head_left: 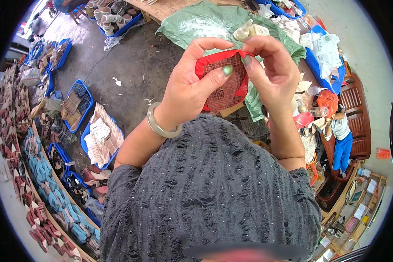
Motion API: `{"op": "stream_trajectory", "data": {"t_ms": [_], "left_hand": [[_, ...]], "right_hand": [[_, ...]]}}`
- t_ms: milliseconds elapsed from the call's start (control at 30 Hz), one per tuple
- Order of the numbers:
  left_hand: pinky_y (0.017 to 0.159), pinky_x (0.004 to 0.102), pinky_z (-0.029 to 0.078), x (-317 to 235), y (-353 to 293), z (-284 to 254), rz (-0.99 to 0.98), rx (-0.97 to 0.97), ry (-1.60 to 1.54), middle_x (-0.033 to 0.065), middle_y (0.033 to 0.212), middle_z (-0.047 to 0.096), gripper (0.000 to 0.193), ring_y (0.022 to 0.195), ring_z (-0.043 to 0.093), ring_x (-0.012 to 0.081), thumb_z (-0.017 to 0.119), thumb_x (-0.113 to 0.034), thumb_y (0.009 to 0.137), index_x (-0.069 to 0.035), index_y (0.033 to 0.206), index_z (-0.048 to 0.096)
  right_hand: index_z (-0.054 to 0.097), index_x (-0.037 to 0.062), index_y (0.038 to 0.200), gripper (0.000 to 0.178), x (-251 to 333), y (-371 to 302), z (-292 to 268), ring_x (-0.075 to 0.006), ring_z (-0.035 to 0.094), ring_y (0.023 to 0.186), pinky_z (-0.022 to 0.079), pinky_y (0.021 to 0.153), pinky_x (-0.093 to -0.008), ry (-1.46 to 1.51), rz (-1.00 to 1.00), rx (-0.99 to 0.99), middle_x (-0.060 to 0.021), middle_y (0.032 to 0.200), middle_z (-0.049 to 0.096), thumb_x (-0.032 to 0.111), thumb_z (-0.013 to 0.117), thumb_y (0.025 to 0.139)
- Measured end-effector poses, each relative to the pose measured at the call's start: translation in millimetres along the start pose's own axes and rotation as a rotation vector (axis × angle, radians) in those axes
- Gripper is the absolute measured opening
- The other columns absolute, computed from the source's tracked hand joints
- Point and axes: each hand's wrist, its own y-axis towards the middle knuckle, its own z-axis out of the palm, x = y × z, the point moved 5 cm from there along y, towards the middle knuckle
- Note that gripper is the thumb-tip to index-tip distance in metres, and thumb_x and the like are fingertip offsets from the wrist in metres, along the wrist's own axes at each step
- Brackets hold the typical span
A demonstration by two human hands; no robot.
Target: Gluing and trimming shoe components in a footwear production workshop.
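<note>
The person's dark grey, slashed top (205, 179) fills the near middle, with bare grey floor (131, 65) stretching away beyond it on the left. On the far side, a green sheet (192, 26) is draped over a wooden worktop (167, 8). To the left, a blue tray (104, 167) is loaded with stacked pale cut pieces (101, 135); farther left, blue slipper-shaped pieces (59, 201) lie in rows.

Both hands are raised in front of the chest, against the green sheet. The left hand (185, 83) lies at the left side of a red-edged piece (236, 81), thumb across its face, index finger arched above and apart from the thumb tip. The other fingers are hidden behind, so I cannot tell how firmly they press. The right hand (273, 72) pinches the piece's far right corner between thumb and forefinger.

The piece hangs between the two hands, off any surface. Its glossy red border (220, 56) already runs along the left, far and right edges that show, so the edging seems well advanced there. What seems unsettled is the pinched corner, where the red material puckers instead of lying flat. Whether the border is fastened, and whether it is complete behind the left hand, I cannot tell.
</note>
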Motion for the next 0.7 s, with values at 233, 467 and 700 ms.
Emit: {"op": "stream_trajectory", "data": {"t_ms": [233,467,700], "left_hand": [[0.087,0.0259,0.046,-2,2,4,0.139,0.005,0.136,0.0071,0.109,0.056,0.028,0.099,0.056,0.0108,0.052,-0.003,0.09,-0.001,0.118,0.047],[0.088,0.0258,0.045,3,5,7,0.142,0.052,0.163,0.0084,0.11,0.058,0.029,0.1,0.055,0.0113,0.051,0.0,0.089,0.001,0.118,0.05],[0.088,0.0261,0.044,8,9,11,0.176,0.095,0.285,0.0088,0.111,0.058,0.026,0.1,0.055,0.012,0.05,0.002,0.088,0.002,0.114,0.054]], "right_hand": [[0.062,-0.0037,0.101,0.022,-12,-11,-1,-0.011,0.058,0.089,0.045,0.081,-0.0238,0.378,0.41,-0.065,-0.0068,0.096,0.061,-0.002,0.06,0.08],[0.066,-0.0029,0.094,0.015,-3,-18,-11,-0.0147,0.059,0.087,0.046,0.079,-0.0255,0.155,0.235,-0.114,-0.0082,0.094,0.062,-0.002,0.06,0.079],[0.068,0.0027,0.086,0.024,20,-22,-18,-0.0204,0.062,0.069,0.049,0.059,-0.0285,-0.492,-0.318,-0.181,-0.0082,0.079,0.064,-0.006,0.069,0.063]]}}
